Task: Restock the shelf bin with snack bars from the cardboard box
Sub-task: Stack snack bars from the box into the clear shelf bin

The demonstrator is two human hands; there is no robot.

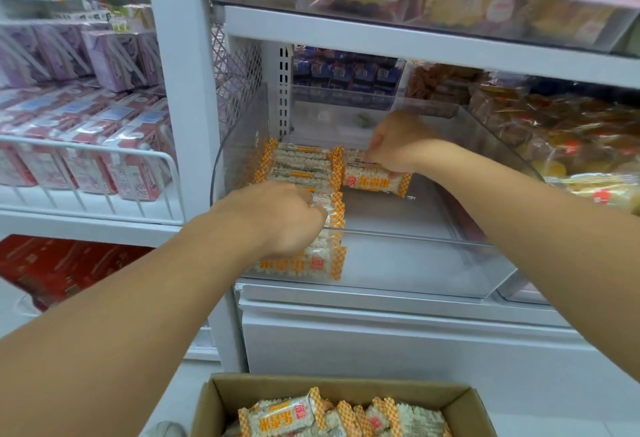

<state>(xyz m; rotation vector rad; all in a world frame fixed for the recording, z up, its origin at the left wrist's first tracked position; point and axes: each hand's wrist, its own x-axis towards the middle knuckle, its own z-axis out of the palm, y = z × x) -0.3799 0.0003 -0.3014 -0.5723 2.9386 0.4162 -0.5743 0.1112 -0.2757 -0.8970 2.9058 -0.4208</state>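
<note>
At left of centre, the left hand (277, 218) grips snack bars (311, 260) at the front left of the clear shelf bin (415, 263). Right of it, the right hand (398, 145) pinches another bar (374, 182) mid-bin. Bottom centre, the cardboard box (464, 405) holds more bars.

Bare bin floor (398, 228) beside stacked bars (301, 166)

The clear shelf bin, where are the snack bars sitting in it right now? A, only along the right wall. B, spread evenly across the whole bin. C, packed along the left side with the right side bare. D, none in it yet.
C: the snack bars are stacked along the left side of the clear shelf bin, whose right floor is bare.
</note>
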